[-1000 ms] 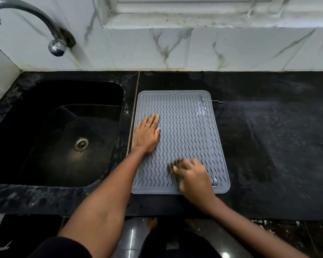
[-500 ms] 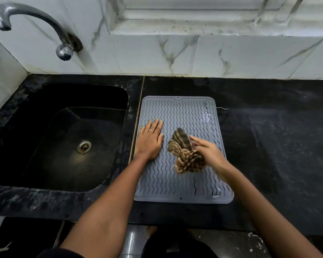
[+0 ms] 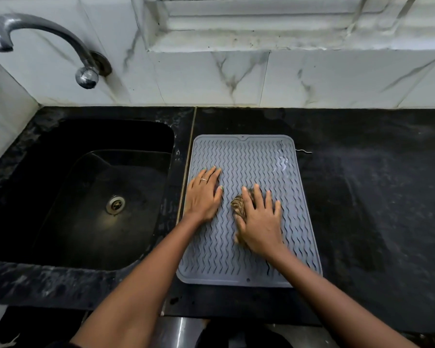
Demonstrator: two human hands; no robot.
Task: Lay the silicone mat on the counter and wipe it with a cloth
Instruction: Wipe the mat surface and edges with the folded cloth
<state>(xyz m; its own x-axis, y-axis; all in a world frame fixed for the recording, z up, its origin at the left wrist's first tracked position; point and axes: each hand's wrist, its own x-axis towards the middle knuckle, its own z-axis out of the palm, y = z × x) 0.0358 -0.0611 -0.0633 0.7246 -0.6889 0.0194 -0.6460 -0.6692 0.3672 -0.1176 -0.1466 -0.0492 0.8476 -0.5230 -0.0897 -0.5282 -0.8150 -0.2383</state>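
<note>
A grey silicone mat (image 3: 249,156) with wavy ridges lies flat on the black counter (image 3: 374,184), just right of the sink. My left hand (image 3: 204,194) rests flat on the mat's left side, fingers spread, a ring on one finger. My right hand (image 3: 260,219) presses down on a brown striped cloth (image 3: 237,205) in the middle of the mat. Most of the cloth is hidden under the palm; only its left edge shows. A wet sheen marks the mat's far right corner.
A black sink (image 3: 86,192) with a metal drain sits to the left. A chrome tap (image 3: 43,43) curves out from the marble-tiled wall above it. A small pale thread (image 3: 303,151) lies on the counter by the mat's far right edge.
My right hand swept the cloth from the mat's near edge up to its middle and now covers it flat. My left hand has stayed pressed on the mat's left side.
</note>
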